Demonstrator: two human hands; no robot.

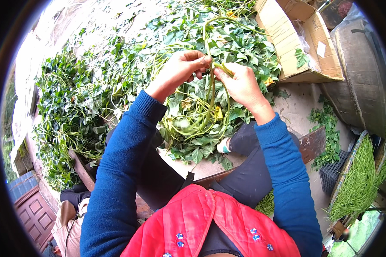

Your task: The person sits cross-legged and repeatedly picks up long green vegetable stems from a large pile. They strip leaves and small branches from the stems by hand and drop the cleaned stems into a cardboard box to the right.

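Both hands meet in front of me over a heap of leafy green vines (238,47). My left hand (182,70) is closed, thumb and forefinger pinching a long green vine stem (212,92). Close beside it, my right hand (243,85) is also closed, with a pale green stem piece between thumb and fingers. One part of the vine arches up and to the right above my hands, and other lengths hang down below them. Under my hands lies a loose tangle of bare stems (191,128) among leaves and a few yellowed ones.
An open cardboard box (283,40) stands at the far right, beside a large brown container (360,73). At the right, a shallow basket holds thin green stems (356,180), near a dark plastic crate (333,171). Another person (68,220) sits at lower left. A wooden board (313,144) lies near my leg.
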